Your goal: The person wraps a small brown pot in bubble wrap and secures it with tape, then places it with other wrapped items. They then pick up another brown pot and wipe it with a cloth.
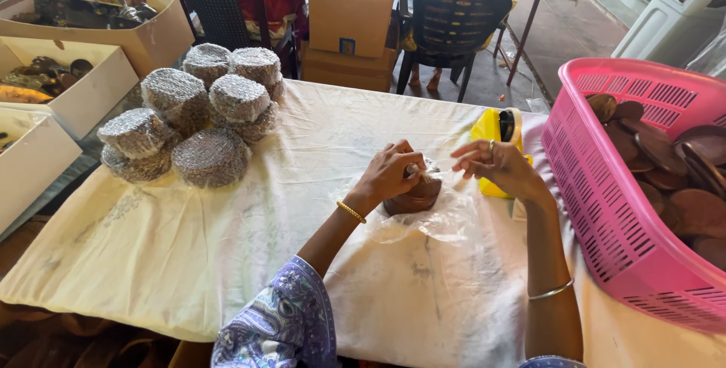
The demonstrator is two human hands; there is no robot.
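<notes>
The left hand (389, 171) rests on top of a round brown disc (414, 198) that lies on the cloth-covered worktop (227, 239). Its grip is pressed together, pinching the gathered clear plastic wrap (446, 220) right at the disc's upper edge, so the disc sits directly beneath and just below that grip. The loose wrap spreads out from under the disc, toward the person and to the right of the grip.

The right hand (499, 165) hovers just to the right of the left grip, near the disc but not on it. Its fingers are partly curled; whether they pinch a strand of wrap cannot be told.

Just behind the right hand stands a yellow tape dispenser (495, 130). Farther right of that grip is a pink basket (605, 209) holding more brown discs. Well to the left of the left grip is a pile of wrapped silver-looking rounds (204, 111).
</notes>
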